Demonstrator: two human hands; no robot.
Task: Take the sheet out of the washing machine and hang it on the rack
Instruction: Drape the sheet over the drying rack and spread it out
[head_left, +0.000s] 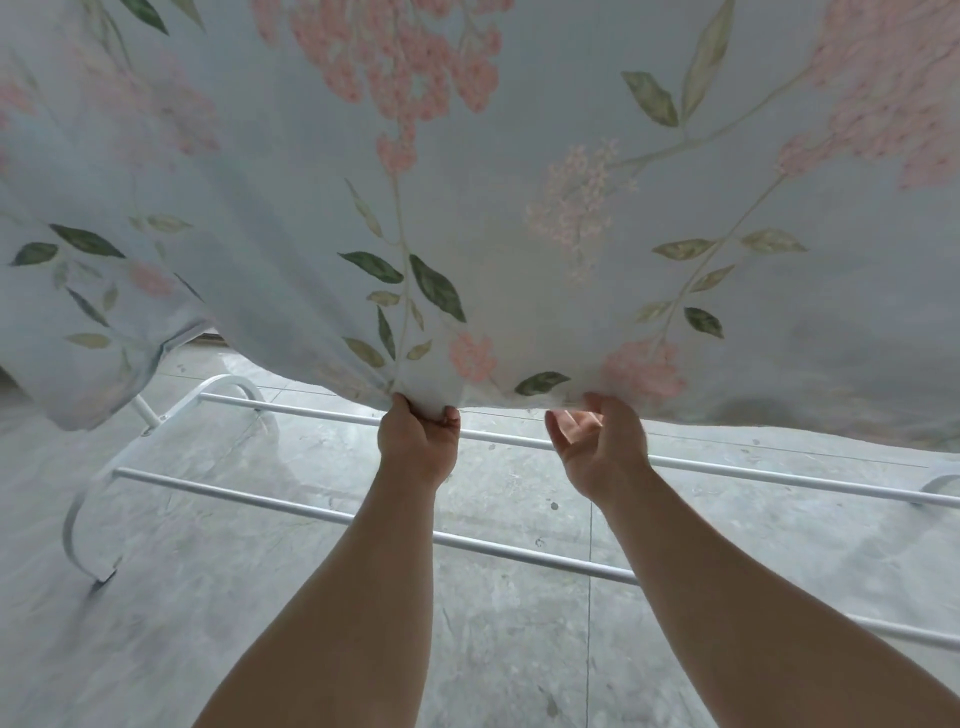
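Left hand (418, 434) gripped a bunched fold of the sheet's lower edge, its fingers curled tight round the cloth and its back turned to the camera. Right hand (597, 441) was raised just beside it, palm facing the camera, fingers loosely bent, with the fingertips up against the hem and the thumb standing apart from it. Whether that hand really held the cloth could not be told.

The sheet (519, 156), pale blue and printed with pink flower clusters and green leaves, was spread wide across the whole upper part of the view. Its lower edge ran just above the farther rail of the rack (311, 514), and at the left a corner of it hung lower, in front of the rack's curved end. Whether the cloth rested on any rail was hidden by the cloth itself.

The rack was white, with two long rails showing below the sheet and a bent foot (72, 525) at the left. It stood on a grey, mottled floor (519, 649). Both bare forearms reached forward over the nearer rail.
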